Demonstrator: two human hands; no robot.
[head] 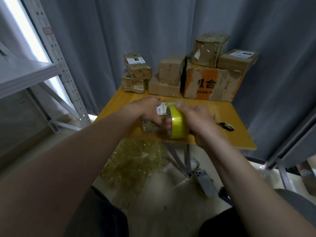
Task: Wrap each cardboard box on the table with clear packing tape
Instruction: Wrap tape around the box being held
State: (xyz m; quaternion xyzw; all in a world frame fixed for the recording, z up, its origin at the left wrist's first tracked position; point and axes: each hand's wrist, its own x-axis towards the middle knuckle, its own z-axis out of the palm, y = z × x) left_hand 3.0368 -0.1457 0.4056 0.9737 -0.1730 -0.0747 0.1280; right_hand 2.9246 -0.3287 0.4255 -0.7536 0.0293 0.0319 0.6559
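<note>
Currently both hands are over the near half of the table (239, 135), which has a yellow wooden top. The left hand (148, 110) is curled round a small box (149, 128) and holds it just above the near edge. The small box is shiny with tape, and a white barcode label (161, 109) shows beside the fingers. The right hand (198, 120) is clamped on the tape roll (177, 126), thumb on the upper rim. The roll stands on edge, pressed against the right side of the small box. A clear strip appears to run from the roll across the top of the box; blur makes its edges hard to tell.

Far end of the table: a large box with orange print (212, 84), carrying a battered box (208, 48) and a labelled box (237, 60) on top. To its left a plain box (171, 70) sits on a flat box (164, 89). Further left stands a stack of two worn boxes (136, 74).

Black-handled scissors (225, 126) lie on the table to the right of the hands, apart from them.

On the floor beneath the near edge lies a heap of crumpled clear tape (135, 161), with a grey phone (204, 183) to its right. A metal shelf (25, 74) stands at left, and a grey curtain (119, 31) hangs behind.
</note>
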